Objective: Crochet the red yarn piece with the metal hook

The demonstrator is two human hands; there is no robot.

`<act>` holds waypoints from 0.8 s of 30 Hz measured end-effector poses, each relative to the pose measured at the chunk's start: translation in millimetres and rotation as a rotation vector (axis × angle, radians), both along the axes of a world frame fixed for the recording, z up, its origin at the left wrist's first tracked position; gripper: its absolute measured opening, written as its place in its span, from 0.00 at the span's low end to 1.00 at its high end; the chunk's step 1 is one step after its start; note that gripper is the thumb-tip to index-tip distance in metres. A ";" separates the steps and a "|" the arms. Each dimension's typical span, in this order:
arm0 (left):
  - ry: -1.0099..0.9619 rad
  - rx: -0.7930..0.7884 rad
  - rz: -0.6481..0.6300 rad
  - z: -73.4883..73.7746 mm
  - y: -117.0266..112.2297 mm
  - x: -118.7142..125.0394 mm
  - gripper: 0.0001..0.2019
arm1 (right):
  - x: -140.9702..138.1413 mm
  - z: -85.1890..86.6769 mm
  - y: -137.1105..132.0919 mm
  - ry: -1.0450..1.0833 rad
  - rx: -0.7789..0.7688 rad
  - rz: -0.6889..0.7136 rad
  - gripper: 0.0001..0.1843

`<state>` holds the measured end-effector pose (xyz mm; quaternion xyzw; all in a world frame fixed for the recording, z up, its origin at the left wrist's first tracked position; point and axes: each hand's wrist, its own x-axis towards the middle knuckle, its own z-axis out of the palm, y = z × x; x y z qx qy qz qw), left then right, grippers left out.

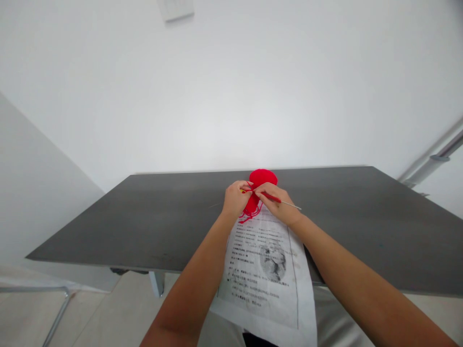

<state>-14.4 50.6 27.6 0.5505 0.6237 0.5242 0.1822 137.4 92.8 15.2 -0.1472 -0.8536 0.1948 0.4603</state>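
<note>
A ball of red yarn point(264, 176) sits on the dark table point(152, 217) just behind my hands. My left hand point(235, 198) is closed, pinching a small piece of red crochet work point(252, 205) with loose red strands hanging below it. My right hand point(278, 203) is closed on a crochet hook point(285, 202) with a red grip and a thin metal shaft that sticks out to the right. The two hands meet over the top edge of a printed paper sheet point(267, 274).
The printed sheet, with text and a round picture, hangs over the table's near edge onto my lap. White walls stand behind the table. A metal rail point(439, 156) runs at the right. A chair frame point(54, 308) shows at the lower left.
</note>
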 end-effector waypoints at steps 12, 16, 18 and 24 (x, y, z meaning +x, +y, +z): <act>0.071 0.051 0.000 0.6 -1.0 -3.3 0.13 | -3.4 -4.9 0.4 0.015 0.202 -0.009 0.06; 0.060 0.079 -0.017 1.0 -1.9 -4.1 0.12 | -4.5 -4.9 -0.1 0.034 0.226 -0.003 0.06; 0.049 0.090 -0.016 1.9 -2.8 -3.2 0.12 | -4.9 -4.7 -0.4 0.037 0.233 -0.001 0.06; -0.009 0.110 -0.018 3.0 -3.9 -0.6 0.12 | -4.0 -1.1 -3.7 0.083 0.070 -0.017 0.07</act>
